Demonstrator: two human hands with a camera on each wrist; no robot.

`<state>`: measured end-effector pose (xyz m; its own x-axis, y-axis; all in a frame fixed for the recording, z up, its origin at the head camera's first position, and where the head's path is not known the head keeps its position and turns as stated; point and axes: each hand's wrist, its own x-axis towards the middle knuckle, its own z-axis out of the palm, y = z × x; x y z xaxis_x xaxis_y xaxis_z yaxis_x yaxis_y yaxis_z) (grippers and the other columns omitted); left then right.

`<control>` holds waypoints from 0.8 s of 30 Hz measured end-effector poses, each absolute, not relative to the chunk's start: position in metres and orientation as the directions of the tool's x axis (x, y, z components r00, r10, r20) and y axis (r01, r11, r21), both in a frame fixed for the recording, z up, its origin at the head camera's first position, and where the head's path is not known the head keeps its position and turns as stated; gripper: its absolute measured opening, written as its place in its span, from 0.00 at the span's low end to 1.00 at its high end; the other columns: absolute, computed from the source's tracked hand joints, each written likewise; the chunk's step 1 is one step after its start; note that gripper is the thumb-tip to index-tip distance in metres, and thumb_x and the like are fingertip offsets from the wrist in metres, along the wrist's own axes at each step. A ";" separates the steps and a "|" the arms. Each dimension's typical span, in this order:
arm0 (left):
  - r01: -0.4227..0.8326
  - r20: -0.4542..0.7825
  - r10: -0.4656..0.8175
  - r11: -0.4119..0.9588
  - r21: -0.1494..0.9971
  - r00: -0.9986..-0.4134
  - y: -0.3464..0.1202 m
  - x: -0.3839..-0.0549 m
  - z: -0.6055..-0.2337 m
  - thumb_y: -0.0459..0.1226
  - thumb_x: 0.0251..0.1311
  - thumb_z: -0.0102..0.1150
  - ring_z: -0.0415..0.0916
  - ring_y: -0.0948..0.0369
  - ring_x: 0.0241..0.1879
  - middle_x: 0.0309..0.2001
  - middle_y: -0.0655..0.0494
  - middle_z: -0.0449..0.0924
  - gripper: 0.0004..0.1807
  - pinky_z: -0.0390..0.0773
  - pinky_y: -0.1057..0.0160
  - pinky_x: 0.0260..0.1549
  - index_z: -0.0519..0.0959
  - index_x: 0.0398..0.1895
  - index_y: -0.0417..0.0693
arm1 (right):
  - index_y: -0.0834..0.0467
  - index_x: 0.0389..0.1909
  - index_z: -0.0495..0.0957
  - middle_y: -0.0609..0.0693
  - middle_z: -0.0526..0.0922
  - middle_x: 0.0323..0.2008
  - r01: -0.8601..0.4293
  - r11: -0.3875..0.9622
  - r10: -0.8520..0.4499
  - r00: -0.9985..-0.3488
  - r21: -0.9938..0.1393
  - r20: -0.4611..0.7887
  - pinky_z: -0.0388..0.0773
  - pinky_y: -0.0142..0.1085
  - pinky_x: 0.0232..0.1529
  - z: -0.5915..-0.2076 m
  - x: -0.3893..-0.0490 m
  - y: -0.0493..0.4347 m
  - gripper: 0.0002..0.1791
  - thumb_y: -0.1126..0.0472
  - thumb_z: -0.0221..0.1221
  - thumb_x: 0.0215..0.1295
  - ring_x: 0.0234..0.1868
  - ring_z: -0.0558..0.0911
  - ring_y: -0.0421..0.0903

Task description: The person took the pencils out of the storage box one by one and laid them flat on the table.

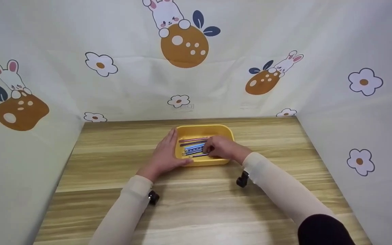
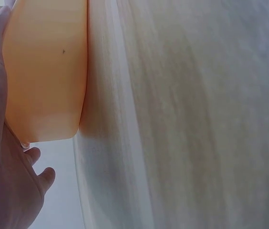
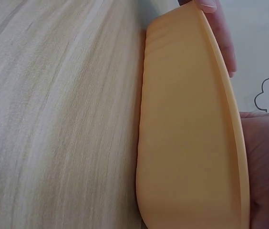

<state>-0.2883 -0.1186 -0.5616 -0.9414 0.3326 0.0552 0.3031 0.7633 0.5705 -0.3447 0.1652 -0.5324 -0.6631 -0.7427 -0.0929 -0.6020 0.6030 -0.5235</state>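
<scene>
A yellow plastic bin point(image 1: 204, 162) stands at the back of the wooden table. Several slim pencils point(image 1: 191, 149), blue, dark and red, lie side by side on its floor. My left hand point(image 1: 164, 154) holds the bin's near left corner, thumb over the front rim and fingers along the left end. In the left wrist view that hand point(image 2: 5, 143) lies against the bin's outer wall point(image 2: 48, 71). Reaching in over the right side, my right hand point(image 1: 221, 148) has its fingers curled at the pencils' right ends and pinches there; its fingertips are partly hidden.
The wood-grained table point(image 1: 196, 204) spreads in front of the bin. Printed cloth point(image 1: 131, 85) with rabbits, fruit and flowers encloses the back and both sides. A small black camera point(image 1: 242, 179) hangs at the right wrist, another point(image 1: 153, 197) at the left.
</scene>
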 end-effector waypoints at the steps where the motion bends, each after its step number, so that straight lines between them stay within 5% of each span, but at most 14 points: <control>1: 0.303 0.056 0.332 0.762 0.572 -0.942 -0.119 -0.288 -0.562 0.78 0.51 0.72 0.41 0.43 0.89 0.92 0.44 0.36 0.82 0.49 0.41 0.85 0.37 0.92 0.43 | 0.62 0.46 0.93 0.54 0.91 0.41 -0.602 0.600 -0.745 -0.661 -0.527 -0.093 0.85 0.37 0.47 -0.533 -0.345 0.165 0.10 0.75 0.73 0.66 0.42 0.84 0.44; 14: 0.296 0.065 0.321 0.753 0.587 -0.945 -0.118 -0.289 -0.563 0.72 0.53 0.77 0.41 0.43 0.88 0.91 0.45 0.36 0.80 0.48 0.43 0.85 0.37 0.92 0.44 | 0.61 0.42 0.92 0.50 0.91 0.38 -0.611 0.589 -0.751 -0.655 -0.529 -0.079 0.82 0.33 0.40 -0.538 -0.348 0.167 0.10 0.75 0.70 0.63 0.37 0.81 0.38; 24: 0.292 0.064 0.316 0.756 0.585 -0.946 -0.118 -0.288 -0.563 0.74 0.52 0.76 0.41 0.43 0.88 0.92 0.45 0.37 0.81 0.50 0.41 0.85 0.37 0.93 0.46 | 0.61 0.43 0.91 0.49 0.89 0.40 -0.602 0.557 -0.759 -0.649 -0.573 -0.057 0.83 0.37 0.44 -0.535 -0.346 0.169 0.10 0.74 0.67 0.65 0.41 0.82 0.42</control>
<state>-0.2877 -0.1180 -0.5633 -0.9465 0.3165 0.0635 0.2922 0.7564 0.5853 -0.3460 0.1687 -0.5347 -0.6485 -0.7591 -0.0567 -0.6015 0.5567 -0.5729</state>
